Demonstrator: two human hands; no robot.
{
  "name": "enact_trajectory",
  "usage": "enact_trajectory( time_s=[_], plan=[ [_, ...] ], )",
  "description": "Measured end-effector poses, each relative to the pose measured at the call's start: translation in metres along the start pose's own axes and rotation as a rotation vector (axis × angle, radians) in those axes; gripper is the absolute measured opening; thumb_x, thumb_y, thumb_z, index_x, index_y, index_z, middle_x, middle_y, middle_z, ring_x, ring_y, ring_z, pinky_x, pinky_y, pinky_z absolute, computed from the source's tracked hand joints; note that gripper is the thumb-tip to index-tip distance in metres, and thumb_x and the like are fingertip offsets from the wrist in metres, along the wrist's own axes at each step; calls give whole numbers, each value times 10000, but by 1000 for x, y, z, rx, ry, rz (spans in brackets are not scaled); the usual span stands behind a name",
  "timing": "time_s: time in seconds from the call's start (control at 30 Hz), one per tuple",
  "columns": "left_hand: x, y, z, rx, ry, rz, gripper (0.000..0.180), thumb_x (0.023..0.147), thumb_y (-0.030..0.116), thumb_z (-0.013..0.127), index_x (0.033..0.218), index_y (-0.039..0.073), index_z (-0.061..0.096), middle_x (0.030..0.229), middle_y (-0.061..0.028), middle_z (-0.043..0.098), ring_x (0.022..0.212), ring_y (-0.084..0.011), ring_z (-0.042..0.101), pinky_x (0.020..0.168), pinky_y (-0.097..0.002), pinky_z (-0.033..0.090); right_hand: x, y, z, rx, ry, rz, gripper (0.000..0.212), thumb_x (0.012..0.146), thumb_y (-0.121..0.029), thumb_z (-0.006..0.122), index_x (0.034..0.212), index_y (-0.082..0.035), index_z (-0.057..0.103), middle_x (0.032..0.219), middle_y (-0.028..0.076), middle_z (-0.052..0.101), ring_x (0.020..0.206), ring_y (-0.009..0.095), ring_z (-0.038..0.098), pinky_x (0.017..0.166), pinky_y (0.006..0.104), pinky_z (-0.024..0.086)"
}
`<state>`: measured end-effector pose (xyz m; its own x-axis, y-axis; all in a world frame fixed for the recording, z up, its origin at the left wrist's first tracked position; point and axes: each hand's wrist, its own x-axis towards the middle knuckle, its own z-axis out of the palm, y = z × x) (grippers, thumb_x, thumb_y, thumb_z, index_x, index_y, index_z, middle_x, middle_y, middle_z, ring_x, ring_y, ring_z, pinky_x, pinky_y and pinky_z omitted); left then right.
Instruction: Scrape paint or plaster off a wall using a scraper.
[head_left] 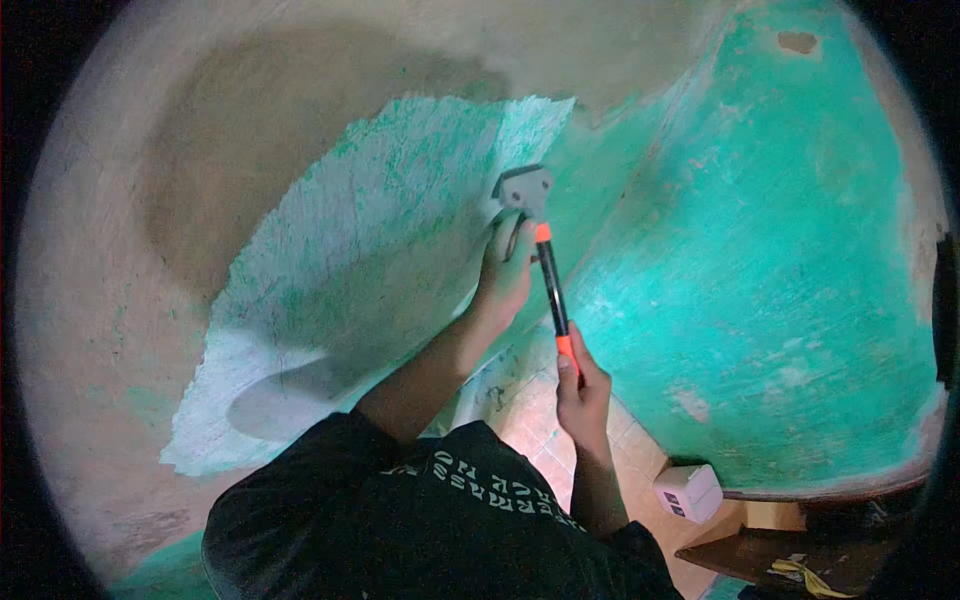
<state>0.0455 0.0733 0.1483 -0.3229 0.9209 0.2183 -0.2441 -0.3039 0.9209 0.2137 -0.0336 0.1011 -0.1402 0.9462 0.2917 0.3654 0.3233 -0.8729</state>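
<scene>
A long-handled scraper (552,285) with a grey head, a black shaft and orange collars leans upward in front of the wall. My right hand (583,392) is closed around the orange grip at its lower end. Higher up, my left hand (510,262) is closed at the neck, just below the scraper head (523,185); its fingers are partly hidden. A dark curved piece shows among those fingers. The blade end is over a pale, streaky patch (330,215) with ragged edges and green traces.
Bare grey-brown wall (100,250) surrounds the patch at left. On the right is a green-painted wall (760,270). Below, a white box-shaped container (690,492) stands on the tiled floor (640,470), near a dark wooden surface (745,555) holding a yellow item (810,578).
</scene>
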Motion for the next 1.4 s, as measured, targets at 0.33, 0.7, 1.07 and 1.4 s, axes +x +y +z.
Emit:
enact_trajectory(
  time_s=[0.33, 0.7, 1.07, 1.4],
  plan=[
    [2, 4, 0, 29, -52, -45, 366, 1042, 349, 481, 1295, 85, 508, 1190, -64, 548, 1026, -182, 542, 820, -357, 467, 5, 2, -2, 84, 32, 34, 417, 996, -145, 565, 1403, -55, 540, 743, 22, 574, 662, 73, 488, 632, 235, 441],
    [-5, 18, 11, 8, -1, -29, 316, 1039, 324, 490, 1214, 66, 540, 1139, -44, 544, 999, -161, 540, 794, -349, 467, 7, -3, -10, 54, 16, 52, 420, 996, -154, 569, 1400, -43, 540, 772, 32, 609, 681, 82, 511, 650, 245, 450],
    [4, 11, 5, -35, -127, -31, 303, 1030, 307, 514, 1219, 71, 539, 1124, -41, 540, 979, -152, 532, 802, -351, 474, 4, -7, -6, 98, -2, 116, 434, 997, -129, 550, 1419, -36, 512, 862, 73, 668, 717, 76, 535, 687, 235, 453],
    [-1, 16, 10, -67, -23, -81, 473, 1036, 333, 515, 1413, 56, 447, 1253, -72, 529, 1059, -161, 542, 830, -353, 496, 11, -23, -19, 3, -8, 111, 405, 1002, -159, 554, 1390, -45, 549, 795, 53, 621, 695, 76, 506, 670, 236, 445]
  ],
)
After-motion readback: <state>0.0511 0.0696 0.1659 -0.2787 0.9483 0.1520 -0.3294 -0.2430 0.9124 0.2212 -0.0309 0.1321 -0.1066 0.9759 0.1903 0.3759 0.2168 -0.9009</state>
